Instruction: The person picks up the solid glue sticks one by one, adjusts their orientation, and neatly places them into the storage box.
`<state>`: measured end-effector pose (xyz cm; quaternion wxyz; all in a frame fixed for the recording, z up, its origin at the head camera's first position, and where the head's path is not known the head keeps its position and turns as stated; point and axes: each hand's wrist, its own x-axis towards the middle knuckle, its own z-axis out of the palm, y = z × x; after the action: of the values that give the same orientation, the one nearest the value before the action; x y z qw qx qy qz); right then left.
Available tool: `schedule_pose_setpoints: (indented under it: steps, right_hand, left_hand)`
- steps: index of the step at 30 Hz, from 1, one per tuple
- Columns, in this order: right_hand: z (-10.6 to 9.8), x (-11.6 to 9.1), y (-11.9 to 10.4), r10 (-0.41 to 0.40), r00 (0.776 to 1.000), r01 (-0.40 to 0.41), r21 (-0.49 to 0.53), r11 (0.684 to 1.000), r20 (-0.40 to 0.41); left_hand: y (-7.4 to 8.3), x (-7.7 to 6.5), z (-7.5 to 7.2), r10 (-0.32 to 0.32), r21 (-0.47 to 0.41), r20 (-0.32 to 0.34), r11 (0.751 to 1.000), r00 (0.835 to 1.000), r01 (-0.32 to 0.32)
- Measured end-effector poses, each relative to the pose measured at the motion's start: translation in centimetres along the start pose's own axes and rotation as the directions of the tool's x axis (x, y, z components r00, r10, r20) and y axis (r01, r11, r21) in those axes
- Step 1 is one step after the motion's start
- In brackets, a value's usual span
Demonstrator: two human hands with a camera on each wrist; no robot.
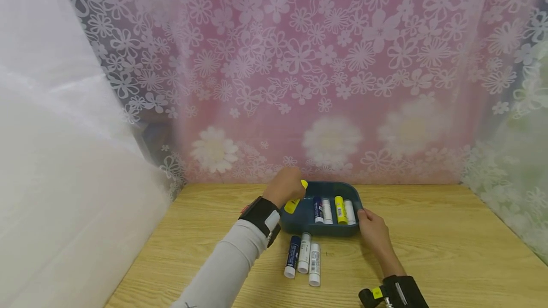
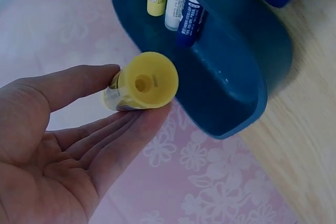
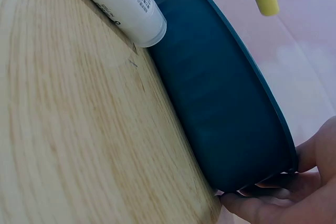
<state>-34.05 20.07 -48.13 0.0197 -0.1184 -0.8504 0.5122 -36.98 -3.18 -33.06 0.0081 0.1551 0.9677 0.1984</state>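
Observation:
My left hand [image 1: 284, 188] pinches a yellow glue stick [image 2: 152, 82] between thumb and fingers, over the left end of a dark teal tray [image 1: 321, 230]. In the left wrist view its round, hollowed end faces the camera. Inside the tray, toward the right, lie a dark blue glue stick [image 1: 318, 210], a white one [image 1: 327, 211], a yellow one [image 1: 340, 210] and another white one [image 1: 349, 212]. At the tray's right end, my right hand [image 1: 374, 232] grips the wall, thumb near the rim and fingers around the corner.
On the wooden table [image 1: 428, 251], before the tray, lie a dark blue glue stick [image 1: 293, 255] and two white ones, the nearer one [image 1: 314, 265] toward the right. A pink flowered curtain [image 1: 274, 84] hangs behind the table; a white sheet [image 1: 64, 156] covers the left side.

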Motion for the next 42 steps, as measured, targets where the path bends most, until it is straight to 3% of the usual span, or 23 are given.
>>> schedule_pose_setpoints:
  steps: [4, 9, 19, 27, 42]
  right_hand:
    - [0.0, -0.1, -0.1, -0.002, 1.0, 0.002, -0.005, 1.0, -0.004]
    - [0.0, 0.1, -0.1, -0.019, 1.0, 0.019, -0.017, 1.0, -0.019]
    - [-0.1, 0.2, 0.1, -0.028, 0.999, 0.027, -0.03, 0.999, -0.021]
    - [0.2, 0.1, -0.1, -0.026, 0.999, 0.026, -0.022, 0.999, -0.024]
    - [0.0, -0.1, -0.1, -0.024, 1.0, 0.024, -0.012, 1.0, -0.017]
  left_hand:
    - [0.0, 0.7, 0.7, -0.005, -0.04, -0.031, 0.999, 0.999, 0.004]
    - [0.1, 1.5, 1.7, -0.059, -0.078, -0.074, 0.996, 0.996, 0.053]
    - [-0.4, 2.7, 4.4, -0.098, -0.106, -0.218, 0.991, 0.971, 0.077]
    - [-1.0, 2.6, 5.4, -0.158, -0.131, -0.204, 0.982, 0.966, 0.133]
    - [-1.1, 3.0, 6.2, -0.128, -0.135, -0.235, 0.986, 0.964, 0.098]
